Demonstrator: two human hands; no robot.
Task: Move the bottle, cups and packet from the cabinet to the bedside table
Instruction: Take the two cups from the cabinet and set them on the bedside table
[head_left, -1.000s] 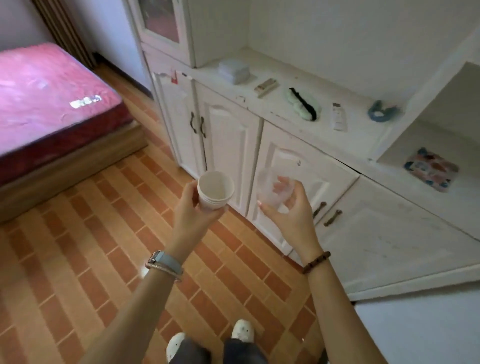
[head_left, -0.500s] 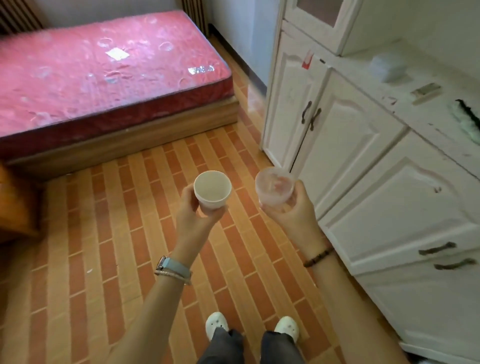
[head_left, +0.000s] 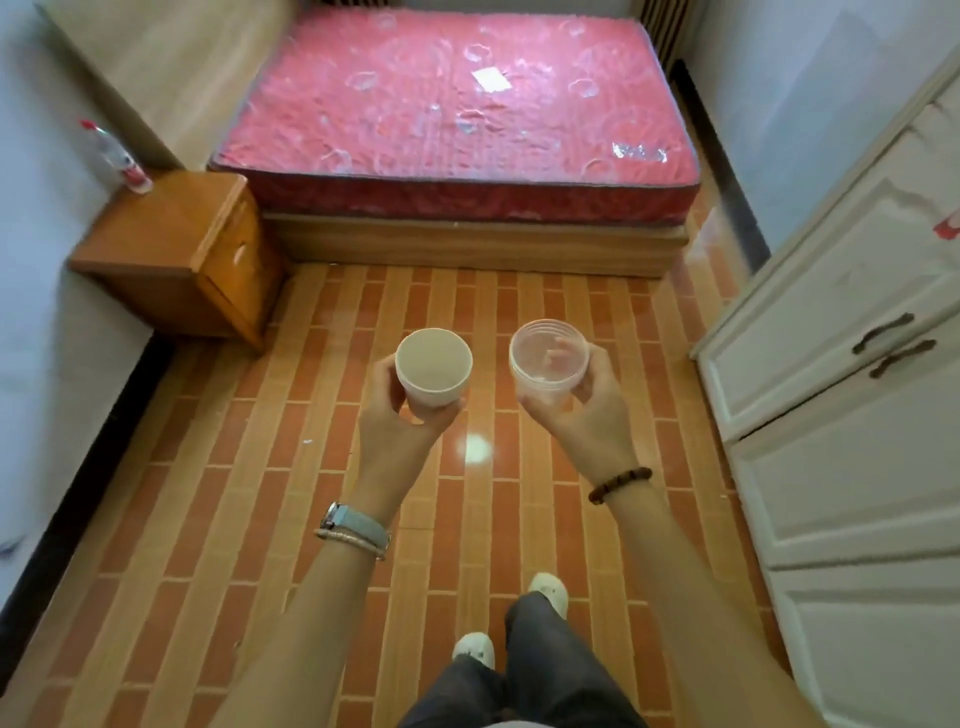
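Head view: two cups stand upright, mouths up, over the brick-patterned floor (head_left: 270, 519). Left hand (head_left: 395, 421) fingers wrap the white paper cup (head_left: 434, 374); right hand (head_left: 582, 410) fingers cradle the clear ribbed plastic cup (head_left: 549, 358). One bottle (head_left: 115, 156), tilted and blurred, rests on the wooden bedside worktop (head_left: 171, 228).

No text, label, brand or number can be read anywhere here.

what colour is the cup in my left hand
White, a plain paper cup, open and empty-looking, shown in the head view, held by the left hand.
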